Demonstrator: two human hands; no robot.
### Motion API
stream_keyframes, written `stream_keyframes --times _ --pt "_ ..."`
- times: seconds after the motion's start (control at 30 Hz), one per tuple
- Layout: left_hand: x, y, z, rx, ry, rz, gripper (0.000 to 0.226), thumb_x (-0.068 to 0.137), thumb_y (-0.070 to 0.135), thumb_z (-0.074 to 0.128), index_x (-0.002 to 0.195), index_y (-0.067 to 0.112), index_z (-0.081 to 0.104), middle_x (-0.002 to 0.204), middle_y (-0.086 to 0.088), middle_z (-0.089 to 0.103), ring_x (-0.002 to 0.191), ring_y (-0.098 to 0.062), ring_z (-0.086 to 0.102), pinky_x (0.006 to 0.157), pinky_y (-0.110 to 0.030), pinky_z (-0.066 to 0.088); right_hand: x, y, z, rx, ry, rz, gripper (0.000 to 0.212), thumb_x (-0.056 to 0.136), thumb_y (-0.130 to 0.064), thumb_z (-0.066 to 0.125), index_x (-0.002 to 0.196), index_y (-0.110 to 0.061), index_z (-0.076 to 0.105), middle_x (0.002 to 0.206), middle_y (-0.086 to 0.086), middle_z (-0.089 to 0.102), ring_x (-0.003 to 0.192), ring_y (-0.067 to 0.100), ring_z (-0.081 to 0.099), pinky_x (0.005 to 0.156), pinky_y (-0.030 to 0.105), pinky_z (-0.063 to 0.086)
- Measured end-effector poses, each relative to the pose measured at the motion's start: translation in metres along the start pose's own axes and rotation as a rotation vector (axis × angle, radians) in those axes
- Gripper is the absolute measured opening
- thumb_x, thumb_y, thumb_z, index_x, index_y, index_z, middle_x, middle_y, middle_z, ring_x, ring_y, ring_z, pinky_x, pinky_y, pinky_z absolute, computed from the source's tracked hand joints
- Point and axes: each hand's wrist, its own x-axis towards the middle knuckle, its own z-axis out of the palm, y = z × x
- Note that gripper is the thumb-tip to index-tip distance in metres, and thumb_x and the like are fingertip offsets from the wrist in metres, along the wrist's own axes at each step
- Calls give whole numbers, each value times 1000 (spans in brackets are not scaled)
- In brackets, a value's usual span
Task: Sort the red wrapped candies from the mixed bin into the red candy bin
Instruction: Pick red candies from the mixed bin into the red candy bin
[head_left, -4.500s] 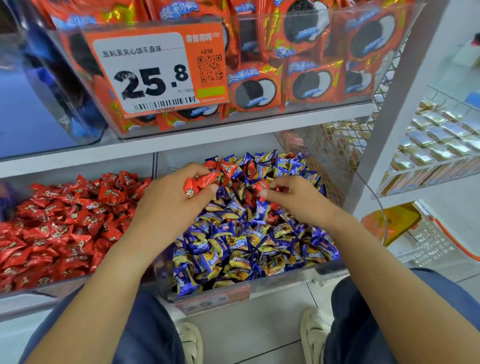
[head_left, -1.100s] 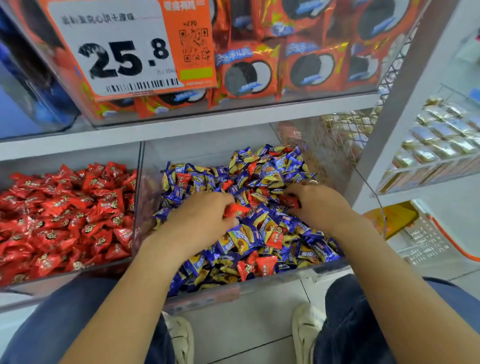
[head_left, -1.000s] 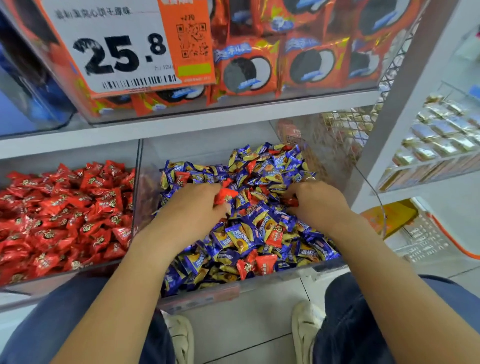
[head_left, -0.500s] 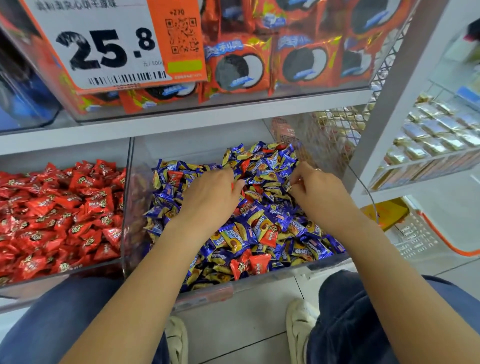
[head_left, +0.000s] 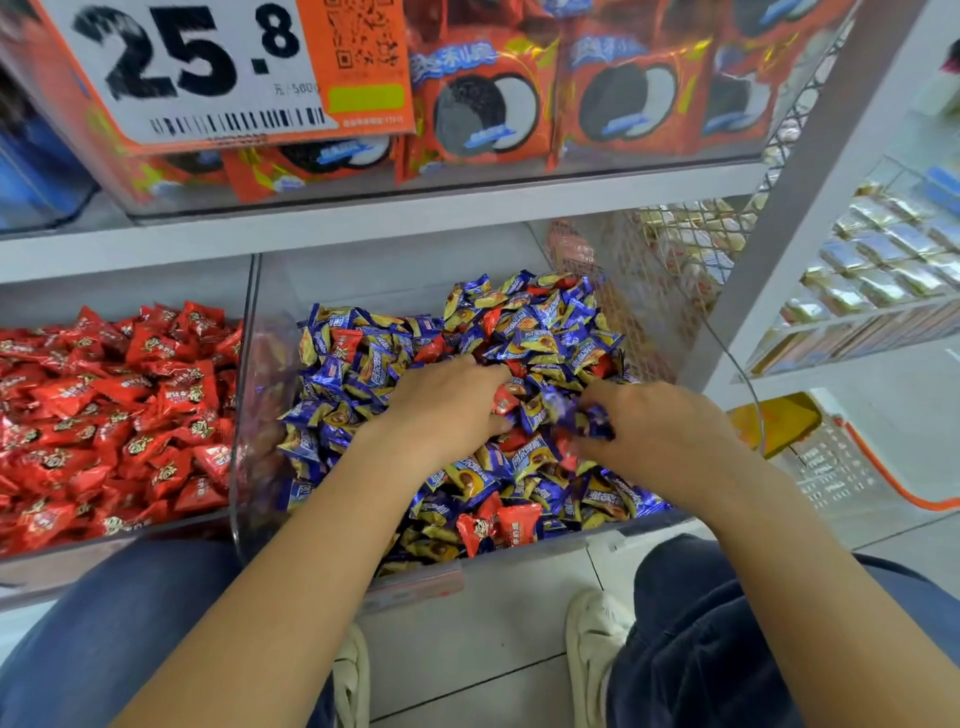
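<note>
The clear mixed bin (head_left: 363, 275) holds a heap of blue-and-yellow candies (head_left: 540, 332) with red wrapped candies scattered through it, two of them at the front (head_left: 498, 525). To its left, the red candy bin (head_left: 78, 558) is full of red wrapped candies (head_left: 114, 415). My left hand (head_left: 447, 410) is in the middle of the heap, fingers curled, pinching a red candy (head_left: 505, 401) at its fingertips. Just to the right, my right hand (head_left: 665, 431) digs into the heap with curled fingers among blurred blue wrappers. What it holds is hidden.
A shelf above carries orange biscuit packs (head_left: 478, 104) behind a price tag reading 25.8 (head_left: 197, 67). A wire mesh panel (head_left: 649, 270) closes the mixed bin's right side. Another rack with silver packets (head_left: 883, 260) stands right. My knees and white shoes (head_left: 592, 639) are below.
Both hands have slid a little toward me across the heap. The right hand's fingertips moved from the back of the pile to its middle, stirring blue wrappers. The camera has come closer.
</note>
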Motion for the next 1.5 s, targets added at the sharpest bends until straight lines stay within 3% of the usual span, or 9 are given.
stream_keyframes --times 0.27,0.4,0.7,0.83,0.9,1.0,1.17,1.3,1.5 --pt "-8 -13 -1 -193 208 -45 24 94 31 53 119 31 52 88 6 60 82 -18 53 59 -30 34 3 8 -6 231 168 -31 34 86 -48 60 115 -31 56 74 -8 55 69 12 54 59 29 42" --pt "-12 -16 -5 -383 335 -108 7 91 24 53 96 23 48 73 6 52 70 -20 52 54 -31 33 2 -5 3 148 79 -136 34 89 -35 58 123 -36 54 111 -4 56 91 19 61 71 33 51" --pt "-14 -15 -9 -265 433 -228 43 97 51 39 74 17 50 62 1 51 61 -20 51 59 -34 40 8 -2 11 42 -26 -39 27 90 -34 59 111 -17 59 104 4 60 96 24 59 81 40 52" --pt "-12 -7 -2 -324 285 -49 28 102 29 41 113 19 65 97 0 65 89 -19 60 78 -31 46 8 -3 9 58 63 -14 30 92 -38 51 108 -13 53 103 7 50 80 25 57 64 33 46" --pt "-9 -5 5 -203 134 36 34 101 23 41 133 27 54 132 2 51 109 -17 56 86 -35 48 7 -5 6 120 111 -9 29 91 -39 49 101 -12 50 89 3 47 68 21 49 58 30 39" --pt "-3 -4 11 -35 -7 61 47 99 28 48 143 38 36 150 3 29 116 -19 52 75 -34 48 6 -8 4 261 116 -21 26 88 -36 50 88 -10 49 67 3 52 59 22 50 54 34 41" --pt "2 -6 16 130 -111 20 67 95 30 52 148 44 14 146 -6 30 113 -25 53 54 -28 32 6 -21 2 304 139 -112 20 90 -33 44 83 -20 57 61 1 58 56 19 51 56 32 44" --pt "-1 -3 14 30 -23 1 52 91 28 59 137 32 34 115 -3 47 94 -23 57 61 -32 37 11 -29 11 189 112 -206 23 94 -40 42 100 -32 63 66 -6 58 61 14 53 58 31 48" --pt "-8 -11 8 -165 27 -43 35 90 44 59 121 33 47 116 4 53 96 -16 51 66 -31 34 13 -25 18 190 -59 -296 37 91 -48 50 128 -41 49 98 -5 67 90 17 62 64 28 43"
